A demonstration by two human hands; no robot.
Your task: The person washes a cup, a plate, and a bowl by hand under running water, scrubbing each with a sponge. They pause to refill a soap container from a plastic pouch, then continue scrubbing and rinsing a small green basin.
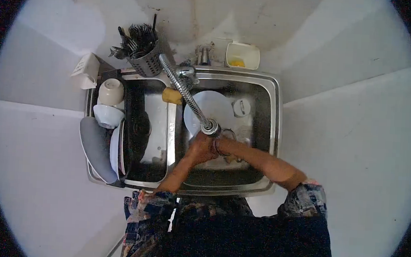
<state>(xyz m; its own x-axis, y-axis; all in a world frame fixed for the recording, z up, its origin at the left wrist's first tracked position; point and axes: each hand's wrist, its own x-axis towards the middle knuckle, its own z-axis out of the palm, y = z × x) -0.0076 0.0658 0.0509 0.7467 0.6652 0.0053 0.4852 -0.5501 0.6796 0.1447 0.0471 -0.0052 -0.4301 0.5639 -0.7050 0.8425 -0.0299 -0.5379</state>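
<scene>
Both my hands meet over the right sink basin point(272, 109), just under the spray head point(210, 127) of the coiled-spring faucet. My left hand point(201, 149) is curled inward, its fingers bent against something I cannot make out. Against it from the right comes my right hand point(223, 143), its fingers hidden by the spray head and the other hand. A large white plate or bowl point(209, 103) lies in the basin beyond my hands. To its right is a white cup-like piece point(242, 107). Beside my right wrist shows a round rim point(229, 133), partly covered.
A yellow sponge point(171, 96) rests on the divider by the left basin point(155, 144). The rack at left holds a cream cup point(111, 92), a white bowl point(108, 116) and plates point(96, 147). Behind stand a cutlery holder point(147, 62) and a pale tub point(251, 56).
</scene>
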